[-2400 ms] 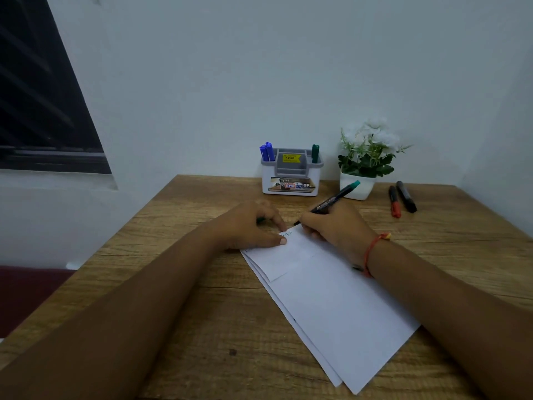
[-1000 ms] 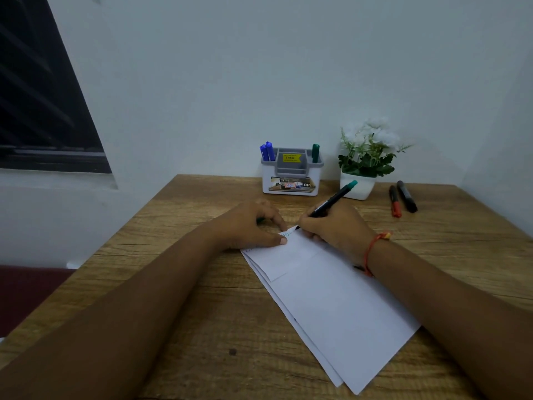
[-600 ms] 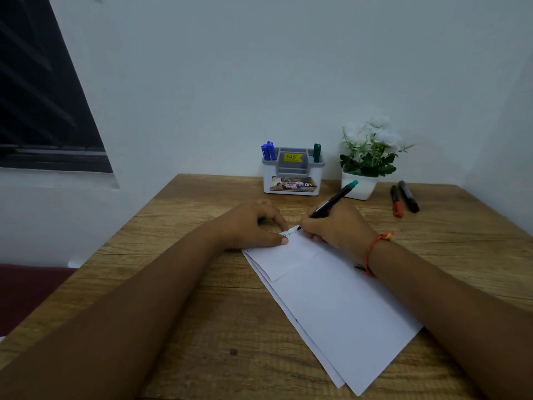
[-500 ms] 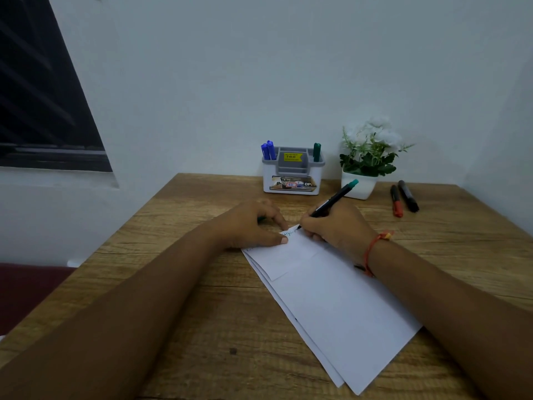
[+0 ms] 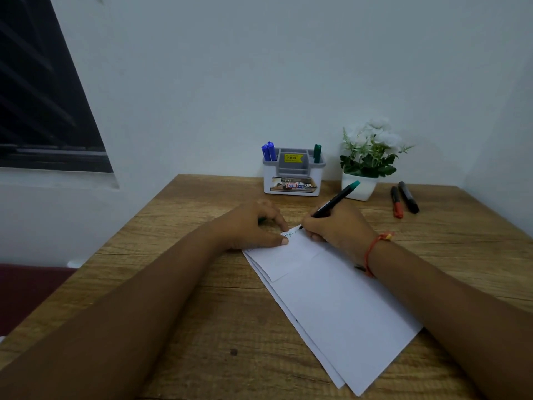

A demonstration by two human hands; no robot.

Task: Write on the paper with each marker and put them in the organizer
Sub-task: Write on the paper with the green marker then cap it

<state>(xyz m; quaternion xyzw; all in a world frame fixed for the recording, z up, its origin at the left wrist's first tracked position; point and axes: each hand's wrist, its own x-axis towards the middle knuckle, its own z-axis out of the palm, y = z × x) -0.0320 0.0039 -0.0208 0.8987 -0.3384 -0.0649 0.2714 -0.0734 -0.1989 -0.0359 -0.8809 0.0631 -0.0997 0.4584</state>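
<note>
Your right hand [image 5: 337,230] fingers pinch the green marker [image 5: 336,199] low, nice. Left hand [image 5: 251,228] thumb pins the paper [image 5: 331,307]; can't tell what its curled fingers hide. Go light.

In front of the organizer [image 5: 292,184], your writing on the paper [image 5: 340,307] was too small to read. Your right hand [image 5: 337,229] hid the lower barrel of the black marker [image 5: 334,199], and your left hand [image 5: 248,226] half hid a small green thing [image 5: 261,219].

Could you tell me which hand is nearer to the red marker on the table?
Right. The right hand, writing with the teal-ended marker, is left of the red marker; the left hand presses the paper farther left.
</note>
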